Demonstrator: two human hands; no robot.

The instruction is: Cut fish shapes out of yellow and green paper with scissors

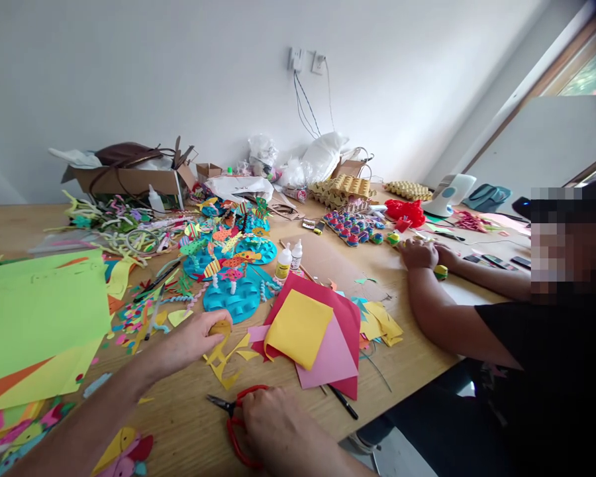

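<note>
Across the upper frame runs a white wall (179, 66), and below it a wooden table (179, 430) spreads through the middle and lower frame. At the right edge a person in a dark short-sleeved top (506, 338) is beside the table, hands reaching to small green-and-yellow pieces right of centre. Bright green sheets (40, 311) fill much of the left side. At upper left stands a cardboard box (124, 182) with a brown bag on it. Just right of centre, a red sheet (350, 324) lies under a pink sheet (330, 364), with a yellow sheet (300, 324) on top. Egg cartons (347, 189) are stacked farther back, right of upper centre. Around the centre lie blue discs (233, 301), some bearing patterned paper fish.

At lower centre the right hand (275, 421) is closed round the red handles of the scissors (232, 405), whose blades point to the left. Left of centre, the left hand (203, 334) pinches a small dark-yellow paper piece (220, 327) between thumb and fingers, just above the table's scraps. A black pen (344, 402) sticks out from beneath the red sheet. Two glue bottles (283, 263) stand side by side near the centre. Smallest are the yellow offcuts (247, 355), lying just beside the pinched piece.
</note>
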